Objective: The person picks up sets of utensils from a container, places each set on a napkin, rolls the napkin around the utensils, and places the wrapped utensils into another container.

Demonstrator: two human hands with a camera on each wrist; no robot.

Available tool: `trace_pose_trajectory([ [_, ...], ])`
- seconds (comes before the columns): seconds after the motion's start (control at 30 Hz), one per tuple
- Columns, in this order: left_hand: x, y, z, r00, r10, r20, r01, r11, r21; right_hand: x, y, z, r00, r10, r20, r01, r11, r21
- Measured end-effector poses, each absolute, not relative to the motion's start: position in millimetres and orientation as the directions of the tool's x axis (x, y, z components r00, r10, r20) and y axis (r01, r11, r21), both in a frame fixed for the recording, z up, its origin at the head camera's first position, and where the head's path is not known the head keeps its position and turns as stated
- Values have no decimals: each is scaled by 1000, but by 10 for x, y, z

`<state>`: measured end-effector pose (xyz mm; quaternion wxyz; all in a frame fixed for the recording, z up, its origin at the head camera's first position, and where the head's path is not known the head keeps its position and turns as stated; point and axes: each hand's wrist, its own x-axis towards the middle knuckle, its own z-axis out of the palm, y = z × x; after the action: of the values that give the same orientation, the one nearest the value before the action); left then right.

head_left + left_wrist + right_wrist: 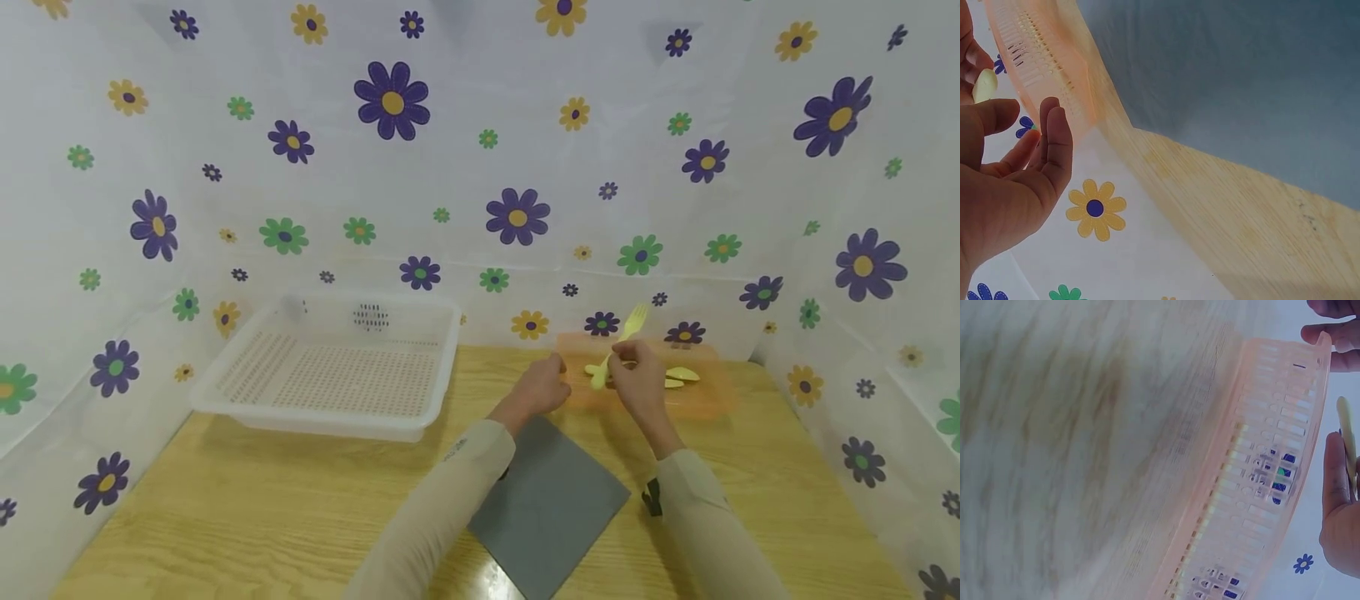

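My right hand (639,379) pinches a pale yellow fork (635,322) over the orange basket (716,402), tines pointing up and away. In the right wrist view, part of the fork (1345,428) shows beside the fingers at the right edge. At the basket's left end is my left hand (543,385), its fingers loosely bent. From the left wrist, this hand (1019,169) has a gap between thumb and fingers and grips nothing; whether it touches the basket's rim I cannot tell. Inside the basket lie several yellow utensils, including a spoon (682,374).
A white perforated basket (442,367) stands on the left of the wooden table (300,500). Below my hands lies a grey square mat (551,508), turned cornerwise. Flower-printed white sheeting (450,167) encloses the back and sides.
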<state>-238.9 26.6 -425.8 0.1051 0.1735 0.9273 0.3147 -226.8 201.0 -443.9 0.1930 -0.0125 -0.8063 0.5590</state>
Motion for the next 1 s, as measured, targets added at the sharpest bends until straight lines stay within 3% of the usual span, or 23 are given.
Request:
trace_pose_trajectory([
  [1.0,-2286,-95,-4140,-927,372,-36,295,787,542,-2086,1574,-4367,-964,39,264,-239,316,-918],
])
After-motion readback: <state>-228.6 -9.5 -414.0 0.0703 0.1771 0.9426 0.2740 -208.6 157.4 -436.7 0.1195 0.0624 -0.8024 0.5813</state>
